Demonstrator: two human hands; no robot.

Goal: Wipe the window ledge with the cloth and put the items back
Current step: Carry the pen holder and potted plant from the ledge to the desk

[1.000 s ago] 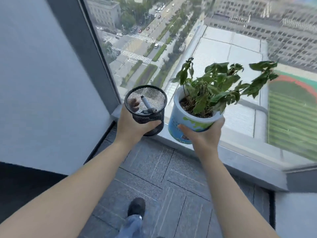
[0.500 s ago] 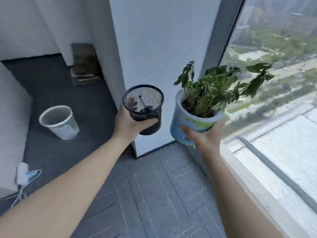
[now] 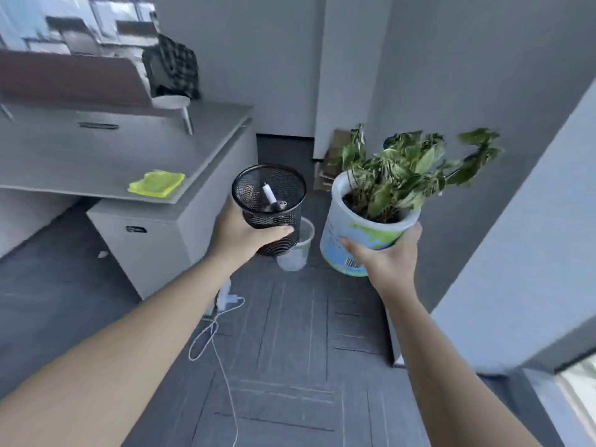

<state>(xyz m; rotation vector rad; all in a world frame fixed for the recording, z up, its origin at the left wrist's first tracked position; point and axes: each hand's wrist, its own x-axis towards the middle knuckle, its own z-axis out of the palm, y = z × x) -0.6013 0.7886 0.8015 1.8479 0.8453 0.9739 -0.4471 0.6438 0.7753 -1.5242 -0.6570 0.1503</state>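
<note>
My left hand (image 3: 245,235) grips a black mesh pen cup (image 3: 269,206) with a white pen inside, held in the air at the centre of the view. My right hand (image 3: 385,256) grips the white, blue and green plant pot (image 3: 358,235) from below; its leafy green plant (image 3: 409,171) rises above the rim. A folded yellow-green cloth (image 3: 157,183) lies on the grey desk (image 3: 106,156) to the left, near its front corner. Only a sliver of the window shows at the bottom right corner.
A grey drawer cabinet (image 3: 151,250) stands under the desk. A pale wastebasket (image 3: 295,250) sits on the floor behind the pen cup. A white charger and cable (image 3: 222,317) trail across the dark carpet. A grey wall (image 3: 516,253) is close on the right.
The view has swung left from the window ledge to the room, and both hands have carried the pen cup and plant pot along. The desk and cloth have come into view.
</note>
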